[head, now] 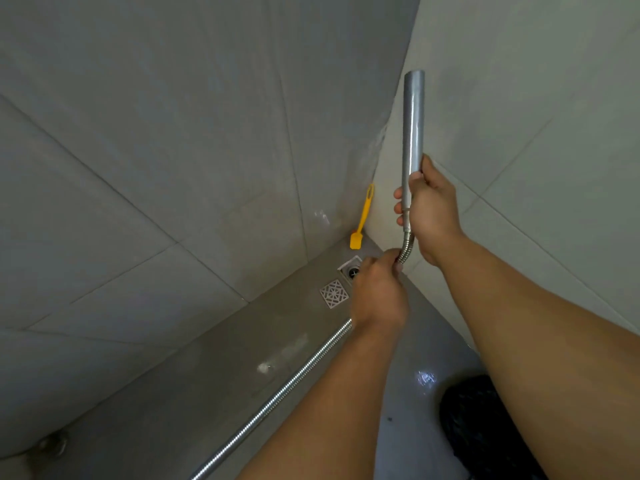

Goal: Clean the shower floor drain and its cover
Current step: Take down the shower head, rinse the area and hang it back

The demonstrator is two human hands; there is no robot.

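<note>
The open floor drain sits in the corner of the grey shower floor, partly hidden behind my left hand. Its white lattice cover lies flat on the floor just in front of the drain. My right hand grips the lower end of a chrome stick shower head, held upright against the right wall. My left hand is closed on the metal hose just below the shower head; the hose runs down across the floor to the lower left.
A yellow brush leans upright in the wall corner behind the drain. Tiled walls close in on the left and right. A dark shoe stands on the wet floor at the lower right. A metal wall fitting shows at the lower left.
</note>
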